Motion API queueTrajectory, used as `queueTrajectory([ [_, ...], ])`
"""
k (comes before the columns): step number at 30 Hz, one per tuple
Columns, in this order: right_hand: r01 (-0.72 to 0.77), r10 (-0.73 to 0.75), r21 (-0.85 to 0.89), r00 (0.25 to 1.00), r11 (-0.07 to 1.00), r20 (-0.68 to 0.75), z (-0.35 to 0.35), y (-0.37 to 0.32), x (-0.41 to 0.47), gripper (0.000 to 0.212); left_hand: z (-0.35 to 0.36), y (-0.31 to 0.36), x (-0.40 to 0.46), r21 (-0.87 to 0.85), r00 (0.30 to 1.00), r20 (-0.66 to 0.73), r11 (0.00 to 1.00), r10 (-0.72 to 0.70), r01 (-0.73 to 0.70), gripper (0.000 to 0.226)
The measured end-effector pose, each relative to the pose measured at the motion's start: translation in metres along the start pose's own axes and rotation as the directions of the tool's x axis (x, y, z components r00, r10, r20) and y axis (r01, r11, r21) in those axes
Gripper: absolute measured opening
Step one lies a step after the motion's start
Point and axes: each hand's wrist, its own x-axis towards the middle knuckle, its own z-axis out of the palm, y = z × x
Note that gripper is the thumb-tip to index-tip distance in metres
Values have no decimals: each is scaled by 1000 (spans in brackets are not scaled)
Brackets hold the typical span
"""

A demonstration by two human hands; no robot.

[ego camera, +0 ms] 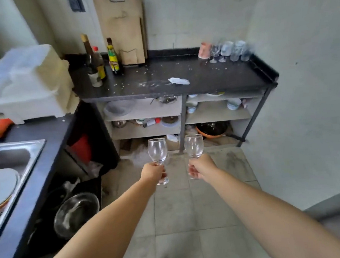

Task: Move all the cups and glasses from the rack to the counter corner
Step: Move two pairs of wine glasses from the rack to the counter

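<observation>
My left hand (152, 172) grips the stem of an upright clear wine glass (157, 150). My right hand (200, 166) holds a second upright wine glass (193, 146) by its stem. Both are held out in front of me over the tiled floor, side by side and apart. On the far right corner of the black counter (201, 78) stand a pink cup (204, 50), two stemmed glasses (216, 52) and several clear tumblers (237, 50) in a row. A white lidded dish rack (27, 83) sits at the left; its inside is hidden.
Bottles (95, 61) and a wooden cutting board (123, 28) stand at the counter's back left. A white scrap (178, 80) and crumbs lie mid-counter. Shelves (215, 114) with bowls sit below. A steel sink (7, 161) with plates is at the left. A wall bounds the right.
</observation>
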Motion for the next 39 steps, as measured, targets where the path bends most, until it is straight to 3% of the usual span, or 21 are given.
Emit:
queueTrajectory([
  [8, 5, 21, 144, 983, 989, -181, -70, -45, 62, 15, 94, 58, 79, 208, 988, 154, 977, 6, -38, 27],
  [15, 21, 36, 222, 968, 975, -248, -156, -101, 139, 12, 212, 110, 133, 210, 957, 289, 977, -31, -32, 26],
  [22, 41, -1, 169, 974, 985, -227, -244, -190, 227, 15, 329, 181, 211, 156, 964, 266, 987, -7, -36, 25],
  [31, -3, 48, 199, 974, 980, -222, -308, -292, 341, 17, 423, 261, 313, 172, 970, 243, 984, -6, -37, 5],
  [39, 8, 60, 259, 966, 966, -253, -342, -394, 475, 14, 507, 361, 436, 189, 962, 274, 981, -7, -47, 24],
])
